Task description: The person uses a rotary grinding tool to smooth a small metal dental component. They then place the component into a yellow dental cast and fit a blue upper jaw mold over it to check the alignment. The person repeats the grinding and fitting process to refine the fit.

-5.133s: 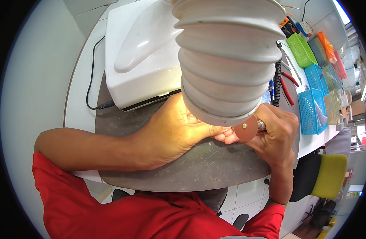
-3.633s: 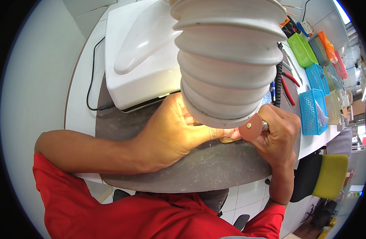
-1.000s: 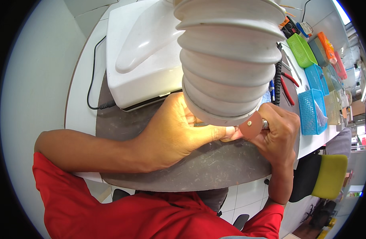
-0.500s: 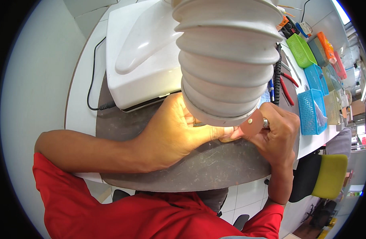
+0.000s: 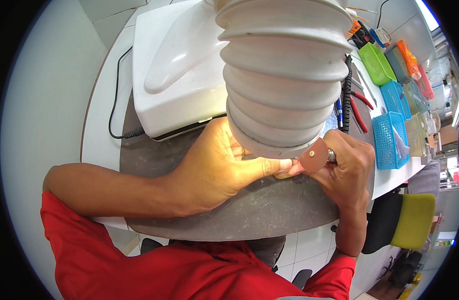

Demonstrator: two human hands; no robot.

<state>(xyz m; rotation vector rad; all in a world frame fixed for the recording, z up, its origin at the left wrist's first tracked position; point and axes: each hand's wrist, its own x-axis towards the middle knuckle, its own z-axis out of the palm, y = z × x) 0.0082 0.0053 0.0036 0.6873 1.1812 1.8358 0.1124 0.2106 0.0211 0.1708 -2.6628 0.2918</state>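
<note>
Under the mouth of a white ribbed suction hose (image 5: 287,75), my two hands meet at the fingertips in bright yellow light. My left hand (image 5: 224,167) is closed, its thumb stretched toward the right fingertips; the hose covers most of its fingers and whatever they pinch. My right hand (image 5: 347,167) is curled round a rotary handpiece, of which only a metal end (image 5: 331,155) shows between the fingers. On that end sits a thin reddish-brown sanding disc (image 5: 315,159) with a pale metal pin at its centre. The disc stands just right of the left thumb tip.
Behind my left hand stands a white machine housing (image 5: 179,100) with a black cord. Both forearms cross a scratched grey mat (image 5: 229,220). To the right lie red-handled pliers (image 5: 358,112), a black coiled cord (image 5: 346,95), a blue basket (image 5: 389,142) and a green basket (image 5: 377,62).
Hardly anything differs. The brown disc and my right hand have shifted very slightly, while my left hand keeps its place.
</note>
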